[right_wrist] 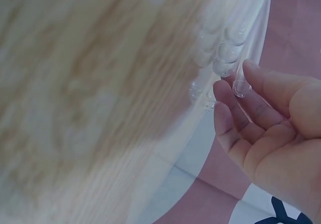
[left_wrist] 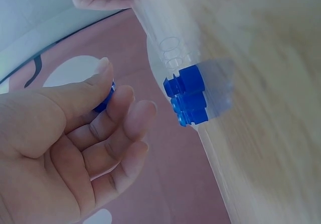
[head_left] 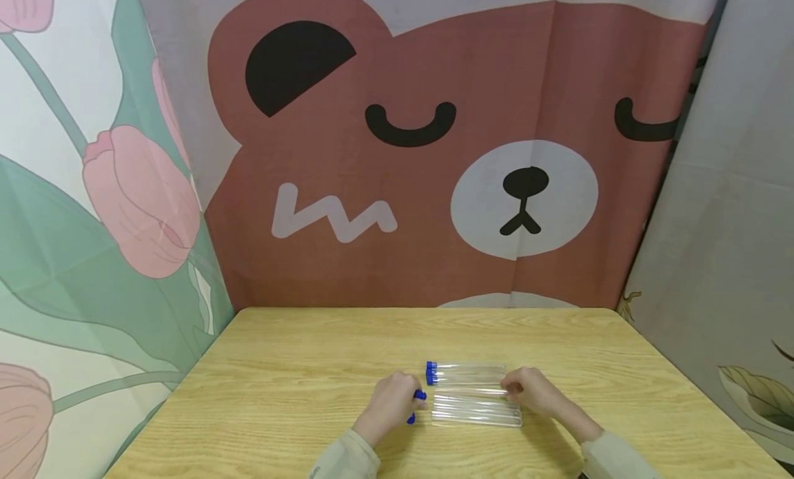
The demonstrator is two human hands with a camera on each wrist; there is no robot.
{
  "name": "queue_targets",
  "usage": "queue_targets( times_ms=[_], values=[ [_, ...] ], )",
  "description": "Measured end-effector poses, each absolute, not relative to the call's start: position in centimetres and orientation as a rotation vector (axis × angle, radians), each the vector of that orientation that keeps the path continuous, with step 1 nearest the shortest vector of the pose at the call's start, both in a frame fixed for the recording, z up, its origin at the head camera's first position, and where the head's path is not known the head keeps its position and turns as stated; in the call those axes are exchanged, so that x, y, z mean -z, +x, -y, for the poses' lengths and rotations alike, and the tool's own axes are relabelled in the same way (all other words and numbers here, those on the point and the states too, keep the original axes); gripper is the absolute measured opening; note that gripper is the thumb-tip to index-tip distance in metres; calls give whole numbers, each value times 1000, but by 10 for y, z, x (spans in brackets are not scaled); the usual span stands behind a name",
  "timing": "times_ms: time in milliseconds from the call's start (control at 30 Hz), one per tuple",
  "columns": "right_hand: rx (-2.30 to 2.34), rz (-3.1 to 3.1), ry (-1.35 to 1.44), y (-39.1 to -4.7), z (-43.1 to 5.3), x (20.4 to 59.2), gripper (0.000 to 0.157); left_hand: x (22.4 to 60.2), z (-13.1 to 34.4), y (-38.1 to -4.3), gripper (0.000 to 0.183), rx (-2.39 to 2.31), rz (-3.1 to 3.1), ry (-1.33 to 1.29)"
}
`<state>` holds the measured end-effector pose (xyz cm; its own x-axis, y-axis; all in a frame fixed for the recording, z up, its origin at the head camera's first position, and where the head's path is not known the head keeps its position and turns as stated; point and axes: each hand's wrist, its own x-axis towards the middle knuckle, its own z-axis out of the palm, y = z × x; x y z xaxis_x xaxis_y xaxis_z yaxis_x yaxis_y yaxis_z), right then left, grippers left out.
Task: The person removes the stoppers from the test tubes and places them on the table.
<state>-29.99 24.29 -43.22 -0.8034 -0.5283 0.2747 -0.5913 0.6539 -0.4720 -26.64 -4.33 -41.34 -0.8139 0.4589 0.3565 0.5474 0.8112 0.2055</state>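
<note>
A blue stopper (head_left: 420,395) is pinched between the thumb and index finger of my left hand (head_left: 391,400); the stopper (left_wrist: 104,102) is partly hidden by the fingers in the left wrist view. My right hand (head_left: 535,391) pinches a clear test tube (head_left: 471,391) near its rounded end (right_wrist: 242,87). The tube's other end points left toward the stopper, apart from it. Other uncapped test tubes (head_left: 477,415) lie side by side just nearer to me. Beyond the held tube lie clear tubes (head_left: 471,373) with blue stoppers (head_left: 431,373) in their left ends.
Loose blue stoppers (left_wrist: 188,98) stand on the table beside my left hand, mostly hidden behind it in the head view. The wood-grain table (head_left: 298,355) reaches back to a hanging bear-print cloth (head_left: 347,272). Tulip-print cloth (head_left: 143,203) hangs at the left.
</note>
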Motion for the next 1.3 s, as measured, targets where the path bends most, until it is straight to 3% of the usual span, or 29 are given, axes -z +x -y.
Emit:
queue_targets(
  times_ms=[1300],
  values=[
    [-711, 2777, 942, -301, -241, 435, 13, 413, 45, -266, 17, 472, 2715, -775]
  ],
)
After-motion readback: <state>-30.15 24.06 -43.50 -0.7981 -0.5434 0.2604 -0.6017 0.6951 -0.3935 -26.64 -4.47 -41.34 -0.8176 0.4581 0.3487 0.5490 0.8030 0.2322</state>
